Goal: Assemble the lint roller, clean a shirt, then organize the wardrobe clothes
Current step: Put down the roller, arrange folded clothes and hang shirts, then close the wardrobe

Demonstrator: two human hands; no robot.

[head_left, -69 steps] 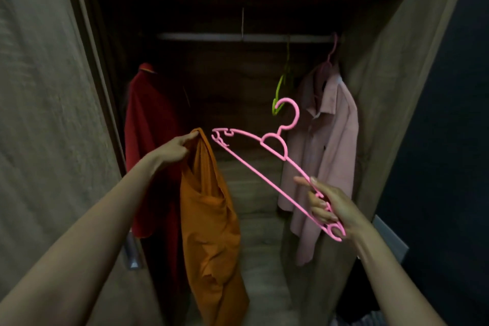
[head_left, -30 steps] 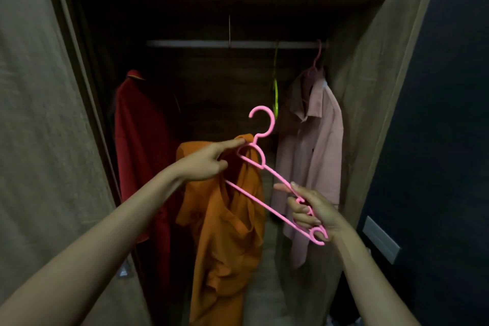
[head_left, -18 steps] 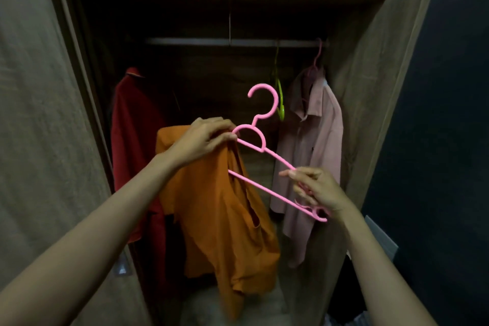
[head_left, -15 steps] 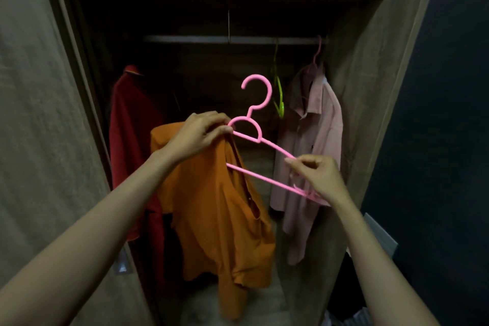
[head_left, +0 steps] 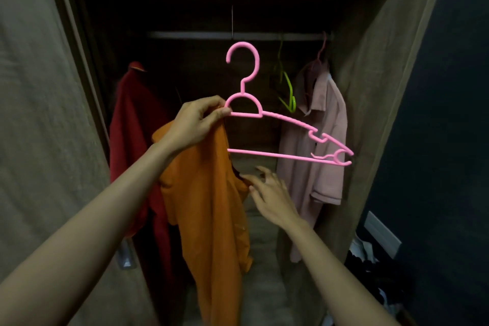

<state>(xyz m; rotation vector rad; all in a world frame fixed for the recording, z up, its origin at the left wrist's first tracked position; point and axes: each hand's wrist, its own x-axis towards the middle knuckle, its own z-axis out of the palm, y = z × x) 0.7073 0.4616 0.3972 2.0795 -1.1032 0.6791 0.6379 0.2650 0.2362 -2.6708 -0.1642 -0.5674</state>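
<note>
Nearest, our right hand (head_left: 270, 190), fingers spread, touches the neck opening of the limp, light orange shirt (head_left: 209, 206) hanging at centre, our left hand (head_left: 195, 122) pinches it together with the stiff pink hanger (head_left: 264, 114), and we judge the collar the surest hold, short of the far rail (head_left: 238, 35).

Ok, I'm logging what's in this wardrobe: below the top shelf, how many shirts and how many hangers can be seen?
Shirts: 3 (red shirt, orange shirt, pink shirt)
Hangers: 3 (held pink hanger, green hanger, pink shirt's hanger)
Total: 6. What the red shirt hangs from is hidden.
</note>
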